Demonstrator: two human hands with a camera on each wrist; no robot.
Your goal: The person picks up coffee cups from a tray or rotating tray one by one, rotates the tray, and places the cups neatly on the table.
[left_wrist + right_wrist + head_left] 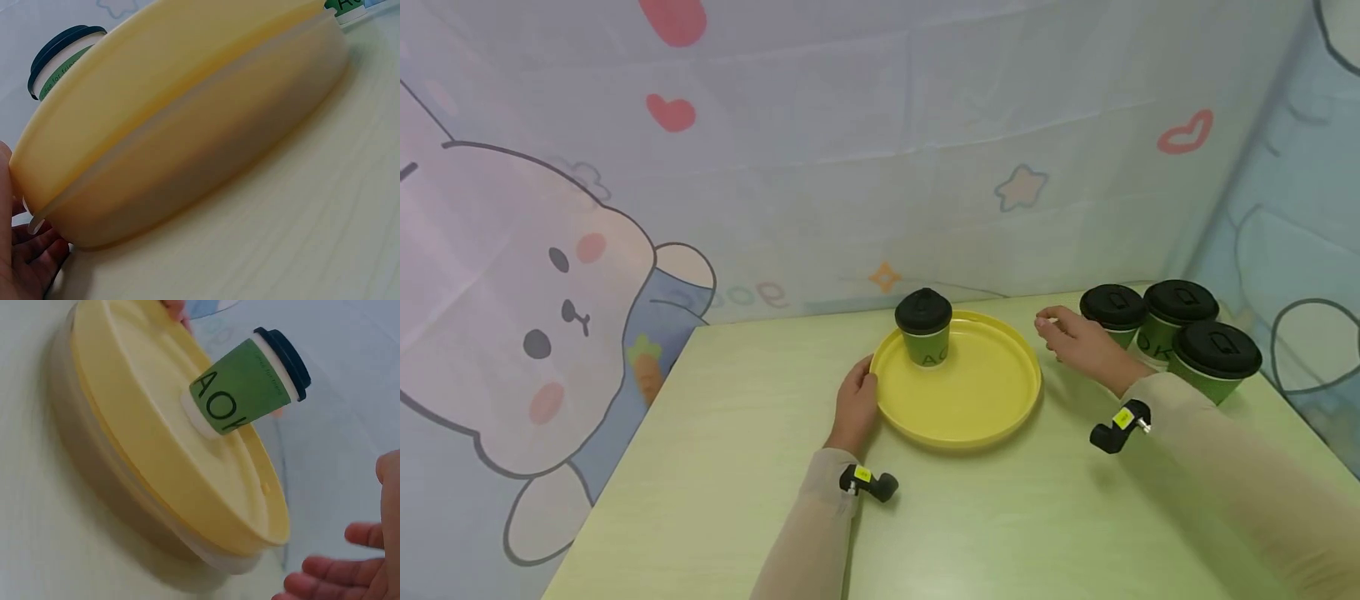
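Observation:
A round yellow tray [958, 408] with a raised rim lies on the table. On its far left part stands a paper cup [927, 343] with a green sleeve and a black lid, upright. My left hand [854, 408] grips the tray's left edge; in the left wrist view the fingers [44, 256] lie at the underside of the rim. My right hand [1086, 346] holds nothing and hovers between the tray and the cups at the right. Its fingers [331, 578] are loosely bent, apart from the tray in the right wrist view.
Three more green cups with black lids stand close together at the right: a left one [1112, 308], a back one [1180, 304] and a front one [1216, 354]. A printed cloth [865, 183] hangs behind the pale table [715, 467] and along its right side.

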